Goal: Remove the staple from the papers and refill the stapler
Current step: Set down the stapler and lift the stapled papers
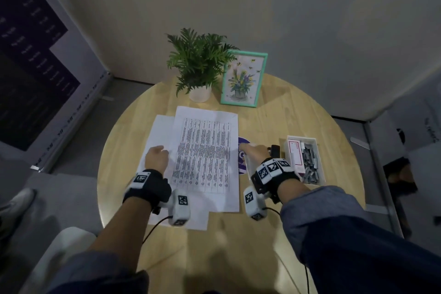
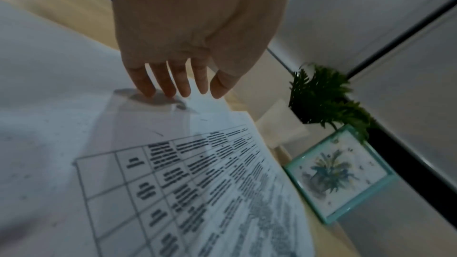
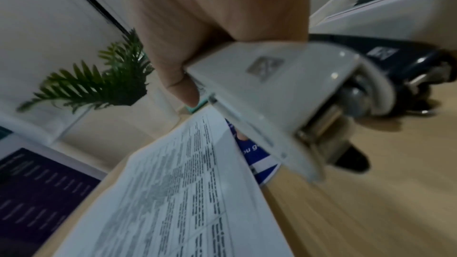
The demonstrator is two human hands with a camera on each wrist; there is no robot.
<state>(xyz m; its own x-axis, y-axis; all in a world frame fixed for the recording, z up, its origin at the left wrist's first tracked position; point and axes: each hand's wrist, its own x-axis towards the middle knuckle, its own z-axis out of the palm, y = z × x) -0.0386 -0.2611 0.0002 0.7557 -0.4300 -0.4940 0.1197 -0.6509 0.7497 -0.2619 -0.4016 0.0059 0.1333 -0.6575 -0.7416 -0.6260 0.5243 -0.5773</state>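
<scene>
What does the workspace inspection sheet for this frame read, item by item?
Surface: round wooden table.
Job's things: papers fanned out flat, printed sheet on top; white stapler in the right hand; tray of staples and a staple box at the right.
Clutter: potted plant, framed picture, purple card partly under the papers.
Grippers: left hand rests straight fingers on the papers; right hand grips the stapler.
Cables: black leads run from both wrist cameras.
Surroundings: plain partition walls, a dark poster at the left.
</scene>
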